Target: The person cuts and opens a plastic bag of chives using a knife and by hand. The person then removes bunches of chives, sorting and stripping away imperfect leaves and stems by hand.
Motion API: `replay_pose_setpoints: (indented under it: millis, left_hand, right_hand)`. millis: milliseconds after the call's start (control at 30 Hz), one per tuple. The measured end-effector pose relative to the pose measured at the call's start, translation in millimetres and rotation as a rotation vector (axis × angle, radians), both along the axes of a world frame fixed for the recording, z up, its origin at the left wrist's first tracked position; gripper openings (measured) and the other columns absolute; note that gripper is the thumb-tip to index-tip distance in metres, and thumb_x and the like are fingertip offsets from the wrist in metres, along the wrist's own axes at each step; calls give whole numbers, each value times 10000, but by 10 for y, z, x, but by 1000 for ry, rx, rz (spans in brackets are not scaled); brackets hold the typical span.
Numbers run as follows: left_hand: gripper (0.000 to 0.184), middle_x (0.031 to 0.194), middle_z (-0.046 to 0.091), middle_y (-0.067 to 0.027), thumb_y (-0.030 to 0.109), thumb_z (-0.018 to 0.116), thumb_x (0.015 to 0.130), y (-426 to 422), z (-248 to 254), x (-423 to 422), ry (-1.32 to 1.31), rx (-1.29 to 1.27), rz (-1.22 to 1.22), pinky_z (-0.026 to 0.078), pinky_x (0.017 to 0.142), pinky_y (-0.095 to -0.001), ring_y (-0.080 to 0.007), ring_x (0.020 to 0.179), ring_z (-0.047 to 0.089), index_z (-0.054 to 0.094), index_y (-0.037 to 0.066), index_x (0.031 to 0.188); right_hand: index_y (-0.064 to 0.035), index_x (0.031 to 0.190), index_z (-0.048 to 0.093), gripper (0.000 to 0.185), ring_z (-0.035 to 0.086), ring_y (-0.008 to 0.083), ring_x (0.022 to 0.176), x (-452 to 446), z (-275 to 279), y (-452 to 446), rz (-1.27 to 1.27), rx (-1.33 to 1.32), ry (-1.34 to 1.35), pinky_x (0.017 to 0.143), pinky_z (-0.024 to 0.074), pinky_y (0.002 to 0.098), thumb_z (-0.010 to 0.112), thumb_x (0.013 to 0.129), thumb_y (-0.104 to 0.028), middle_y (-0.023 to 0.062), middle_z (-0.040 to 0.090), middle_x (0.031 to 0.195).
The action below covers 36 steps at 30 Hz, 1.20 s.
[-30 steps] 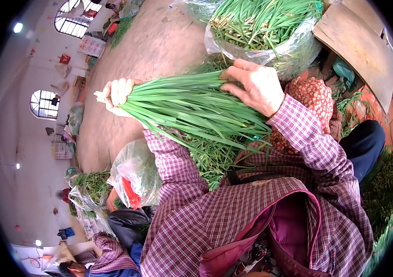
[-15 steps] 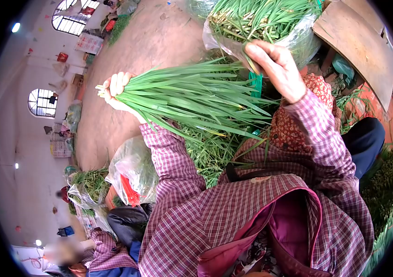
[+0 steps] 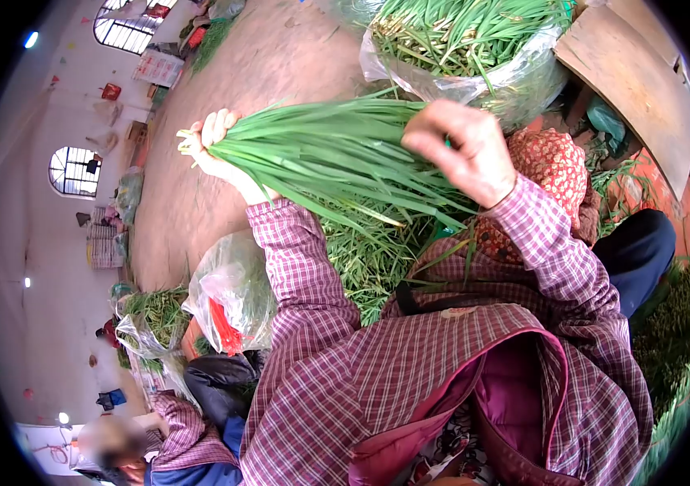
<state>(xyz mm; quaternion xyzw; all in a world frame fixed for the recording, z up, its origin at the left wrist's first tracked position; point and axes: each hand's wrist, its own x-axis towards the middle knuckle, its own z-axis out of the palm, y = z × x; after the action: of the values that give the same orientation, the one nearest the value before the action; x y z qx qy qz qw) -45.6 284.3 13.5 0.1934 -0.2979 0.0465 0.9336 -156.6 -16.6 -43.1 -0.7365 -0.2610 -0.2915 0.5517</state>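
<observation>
My left hand (image 3: 219,152) is closed around the pale stem ends of a large bunch of garlic chives (image 3: 337,146), held up sideways with the leaves fanning to the right. My right hand (image 3: 462,150) is at the leafy end of the bunch. Its fingers are loosely bent and a gap shows between them and the thumb; I see nothing held there. Beneath the bunch lies a heap of loose green leaves (image 3: 373,267). Just beyond my right hand stands a clear plastic bag (image 3: 515,85) filled with chives and trimmings.
A brown board (image 3: 628,73) leans at the upper right. Another plastic bag (image 3: 236,279) with something red sits left of my sleeve. More chives (image 3: 677,340) stand bundled at the right edge. A co-worker (image 3: 187,433) sits at the lower left.
My right hand has moved down and left from the bag's edge to the leaf tips; the leaf pinched in it is gone. The bunch has shifted slightly right and up.
</observation>
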Motion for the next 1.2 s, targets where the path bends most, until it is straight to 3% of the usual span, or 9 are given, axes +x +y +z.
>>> replay_pose_setpoints:
  millis: [67,167,200,333,533,733,933,1100,1200]
  left_hand:
    - [102,595,373,61,165,506,883,6,-40,7,11,-12,2,380,612,-266,-86,573,386,509,127,788]
    - [117,623,414,52,142,550,857,-53,-45,-29,144,-15,199,408,632,-276,-101,597,420,484,135,762]
    - [117,623,414,52,142,550,857,-52,-43,-30,144,-16,201,408,632,-276,-101,597,420,484,135,762]
    - [165,624,452,41,159,568,837,-57,-58,19,229,42,256,446,660,-305,-118,615,475,466,134,710]
    - [201,605,494,11,173,552,852,-85,-46,120,325,87,310,459,650,-342,-143,603,508,472,124,675]
    - [212,611,495,-4,176,533,870,-212,-17,116,404,151,377,465,650,-345,-149,594,502,470,125,674]
    - [141,644,499,-11,156,549,852,-295,-17,117,466,188,502,469,656,-339,-157,610,504,470,113,744]
    - [116,677,520,-22,127,583,825,-317,-42,185,518,189,512,482,658,-349,-183,641,527,477,99,789]
    - [125,662,515,-22,117,599,815,-313,-71,264,577,208,531,487,632,-362,-187,634,530,479,99,787]
  right_hand:
    - [-11,853,652,127,608,134,683,-8,50,-112,3,293,85,648,496,270,624,855,-135,51,656,771]
    - [-6,845,673,170,590,83,655,-215,290,-327,115,156,262,601,481,235,595,886,-152,53,644,708]
    - [-13,801,669,204,598,106,606,-273,316,-295,259,139,326,543,484,265,596,888,-183,61,637,696]
    - [-76,830,652,138,617,273,619,-321,153,-8,17,-369,45,555,489,379,652,792,-209,80,623,723]
    - [-75,807,646,237,619,297,629,-175,-65,212,-74,-520,119,552,475,406,667,778,-309,97,620,687]
    - [-77,818,648,189,623,305,634,-83,-68,330,-106,-467,64,568,484,413,658,778,-262,110,625,657]
    - [-60,1049,589,278,617,321,617,-13,-73,322,36,-147,235,582,492,398,637,813,-198,132,629,666]
    - [44,1099,540,306,612,98,577,-14,-53,255,384,93,660,492,473,242,516,937,-214,113,672,760]
    - [44,1128,536,329,605,94,568,45,-157,266,483,184,706,505,476,225,511,940,-225,105,681,826]
